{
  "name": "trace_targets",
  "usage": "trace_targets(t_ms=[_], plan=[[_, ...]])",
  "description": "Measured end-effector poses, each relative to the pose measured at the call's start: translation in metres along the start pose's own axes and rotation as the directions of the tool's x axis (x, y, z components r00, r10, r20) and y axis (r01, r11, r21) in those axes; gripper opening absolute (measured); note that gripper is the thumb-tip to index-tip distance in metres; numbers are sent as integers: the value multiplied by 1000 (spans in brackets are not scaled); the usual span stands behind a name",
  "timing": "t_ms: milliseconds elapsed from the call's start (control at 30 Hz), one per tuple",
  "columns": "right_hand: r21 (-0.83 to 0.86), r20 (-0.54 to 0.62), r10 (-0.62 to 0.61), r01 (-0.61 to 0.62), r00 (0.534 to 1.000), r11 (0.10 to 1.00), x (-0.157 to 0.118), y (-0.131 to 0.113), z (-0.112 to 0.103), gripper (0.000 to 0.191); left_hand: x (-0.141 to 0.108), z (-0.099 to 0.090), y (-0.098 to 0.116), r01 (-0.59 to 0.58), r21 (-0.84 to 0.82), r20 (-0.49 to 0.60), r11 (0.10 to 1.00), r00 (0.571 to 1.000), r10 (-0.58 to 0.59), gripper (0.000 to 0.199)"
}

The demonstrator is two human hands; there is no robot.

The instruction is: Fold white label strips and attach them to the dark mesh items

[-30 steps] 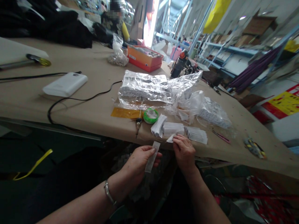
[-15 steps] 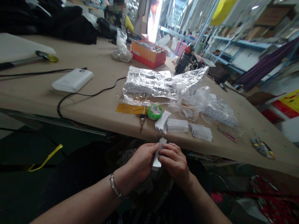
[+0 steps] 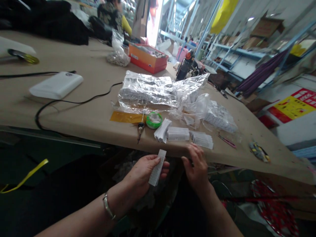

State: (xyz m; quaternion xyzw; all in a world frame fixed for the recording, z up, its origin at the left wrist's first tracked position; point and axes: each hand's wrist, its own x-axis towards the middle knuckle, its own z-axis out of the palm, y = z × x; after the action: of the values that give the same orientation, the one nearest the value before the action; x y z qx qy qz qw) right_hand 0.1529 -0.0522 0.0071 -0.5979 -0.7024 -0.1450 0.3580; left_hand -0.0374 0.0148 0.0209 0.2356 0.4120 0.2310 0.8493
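My left hand grips a narrow printed paper label between thumb and fingers, below the table's front edge. To its right, my right hand holds nothing; its thumb and fingers are apart, with the fingertips close to the table edge. Just beyond the hands lie stacks of printed labels: a fanned stack, a middle stack and a right stack. Left of these are a green-rimmed round container and a soldering iron whose tip points at me.
Clear plastic packs cover the table's middle, with another wrapped pack to the right. Tweezers and pliers lie at right. A white power bank and black cable sit left. An orange box stands behind.
My right hand has let go of the label and moved right, toward the stacks, its fingers opening. The left hand keeps the label, now tilted with print showing. The view has shifted right.
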Motion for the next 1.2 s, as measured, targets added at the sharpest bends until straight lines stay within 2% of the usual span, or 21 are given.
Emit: trace_targets(t_ms=[100,200,267,367,467,533,633,700,767,833,933,1067,1200], plan=[[-327,-6,153,-147,988,934,-9,36,-10,54,0,-2,-1,9,42,-35,999,999,-7,12],[-440,78,178,-126,981,889,-21,56,-14,45,0,-5,-3,10,58,-28,998,1000,-8,14],[-426,83,156,-107,984,898,-25,60,-17,36,-1,-6,-4,7,62,-21,998,1000,-6,14],[-362,29,113,-95,993,927,-25,64,-22,23,-3,-6,-3,9,69,-23,998,1000,-8,14],[-297,-4,102,-99,995,950,-23,69,-26,19,-5,-6,-2,12,77,-36,997,999,-9,13],[-229,-47,137,-144,989,963,-21,71,-29,18,-5,-7,-2,11,72,-47,997,999,-8,13],[-83,-187,184,-202,965,976,-17,56,-29,12,-5,-6,-3,15,62,-56,998,998,-12,13],[37,-236,159,-155,959,987,-12,33,-26,7,-5,-5,-4,18,47,-43,999,999,-16,13],[175,-193,81,-47,978,983,-6,3,-17,13,-6,-4,-5,18,19,-17,1000,1000,-18,13],[280,-92,-62,85,994,956,-2,-27,-4,18,-7,-3,-6,0,-27,46,1000,999,1,13],[336,9,-218,202,976,920,0,-55,17,18,-8,-3,-5,-37,-109,139,993,989,52,12],[324,80,-281,242,956,915,1,-58,33,15,-8,-6,-5,-63,-167,115,984,990,83,18],[340,119,-302,247,946,908,4,-53,32,13,-7,-8,-4,-60,-199,89,978,993,79,18]])
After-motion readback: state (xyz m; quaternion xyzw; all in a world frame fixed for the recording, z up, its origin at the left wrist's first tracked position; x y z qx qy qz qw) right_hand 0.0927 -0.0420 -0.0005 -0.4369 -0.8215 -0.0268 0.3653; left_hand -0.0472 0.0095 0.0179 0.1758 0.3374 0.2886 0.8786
